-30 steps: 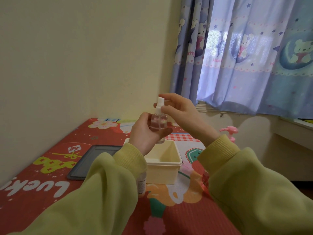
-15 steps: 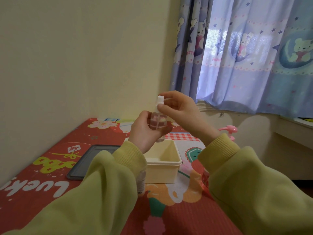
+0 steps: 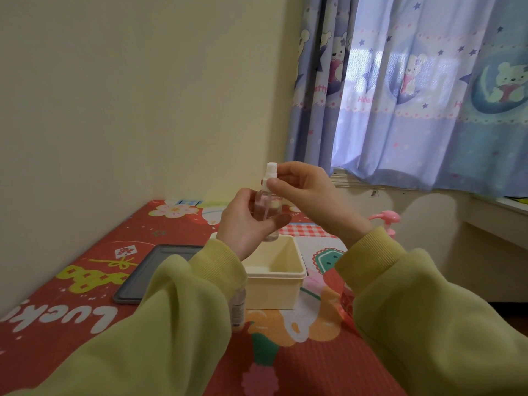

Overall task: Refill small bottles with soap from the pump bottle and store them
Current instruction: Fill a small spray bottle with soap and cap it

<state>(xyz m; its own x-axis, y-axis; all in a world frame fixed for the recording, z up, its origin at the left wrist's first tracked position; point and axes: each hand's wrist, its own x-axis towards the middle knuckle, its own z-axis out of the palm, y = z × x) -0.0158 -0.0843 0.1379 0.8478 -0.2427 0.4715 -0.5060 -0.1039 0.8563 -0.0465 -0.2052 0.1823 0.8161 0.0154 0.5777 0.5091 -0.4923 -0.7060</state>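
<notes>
I hold a small clear bottle [image 3: 268,205] with pinkish liquid upright in the air above the table. My left hand [image 3: 244,227] grips its body from the left. My right hand [image 3: 305,192] pinches its white spray cap [image 3: 270,174], which sits on the neck. Below the bottle stands an open cream storage box [image 3: 274,277]. The pink pump bottle [image 3: 385,221] stands at the right behind my right arm, mostly hidden. Another small bottle [image 3: 238,310] with a label stands left of the box, half covered by my left sleeve.
A dark grey tray or lid [image 3: 154,270] lies flat left of the box. The table wears a red cartoon cloth [image 3: 85,281] and meets a cream wall on the left. A blue curtain [image 3: 414,95] hangs over the window at the right.
The bottle and both hands have risen slightly and stayed in the same grip. My right fingers have shifted a little on the white cap.
</notes>
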